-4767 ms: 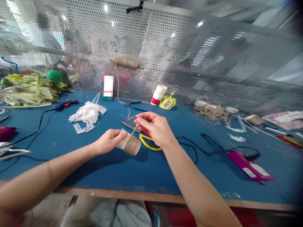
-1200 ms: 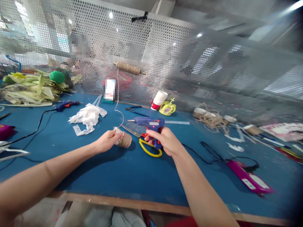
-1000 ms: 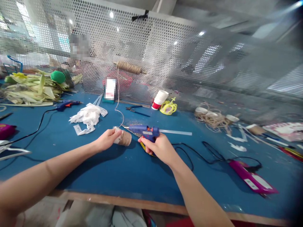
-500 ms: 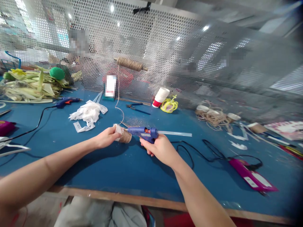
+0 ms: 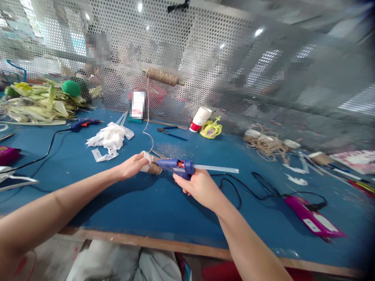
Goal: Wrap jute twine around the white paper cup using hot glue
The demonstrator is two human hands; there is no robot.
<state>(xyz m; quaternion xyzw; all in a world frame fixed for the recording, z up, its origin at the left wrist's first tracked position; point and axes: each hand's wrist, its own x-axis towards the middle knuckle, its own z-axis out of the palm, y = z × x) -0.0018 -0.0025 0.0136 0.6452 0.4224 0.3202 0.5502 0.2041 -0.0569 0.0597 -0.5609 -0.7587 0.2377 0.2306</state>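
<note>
My left hand point(image 5: 133, 166) is closed around the white end of a paper cup point(image 5: 152, 168) lying tilted, its other part wound with brown twine. A strand of twine point(image 5: 148, 105) runs from the cup up to a spool point(image 5: 161, 76) on a rod at the mesh panel. In my right hand point(image 5: 199, 185) is a blue hot glue gun point(image 5: 177, 166), gripped by its handle. Its nozzle points left at the twine-wound part of the cup; whether it touches I cannot tell. A clear glue stick point(image 5: 218, 168) sticks out of its back.
On the blue table point(image 5: 175, 210) lie crumpled white plastic point(image 5: 109, 138), pliers point(image 5: 171, 133), a second glue gun point(image 5: 83, 124), corn husks point(image 5: 41, 103), stacked cups point(image 5: 200, 119), a yellow crown-shaped piece point(image 5: 211, 128), tangled twine point(image 5: 266, 144) and a purple power strip point(image 5: 315, 218) with a black cord.
The cup has turned slightly in my left hand, and the glue gun's nozzle now overlaps its twine-wound side. The view has shifted a little.
</note>
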